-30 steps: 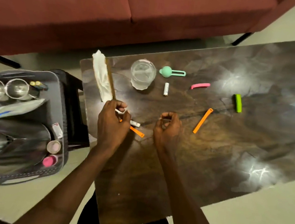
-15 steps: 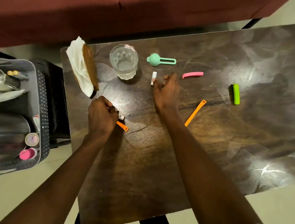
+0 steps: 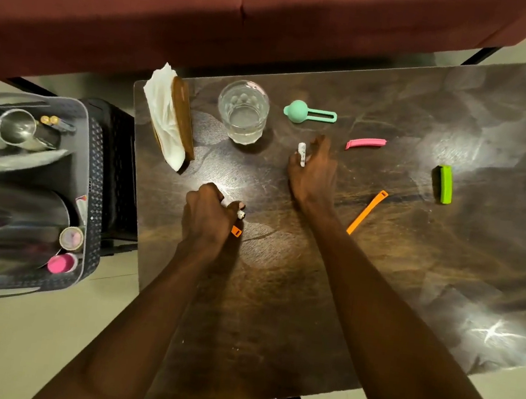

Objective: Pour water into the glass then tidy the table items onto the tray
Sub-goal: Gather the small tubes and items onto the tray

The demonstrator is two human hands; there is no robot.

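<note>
While our left hand (image 3: 208,216) clutches collected clips, our right hand (image 3: 313,169) pinches the white clip (image 3: 301,153), gathering for the tray (image 3: 87,177).

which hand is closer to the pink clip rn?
Right. The right hand is just left of the pink clip, pinching a small white piece. The left hand is well nearer the person and further left, gripping small items.
</note>
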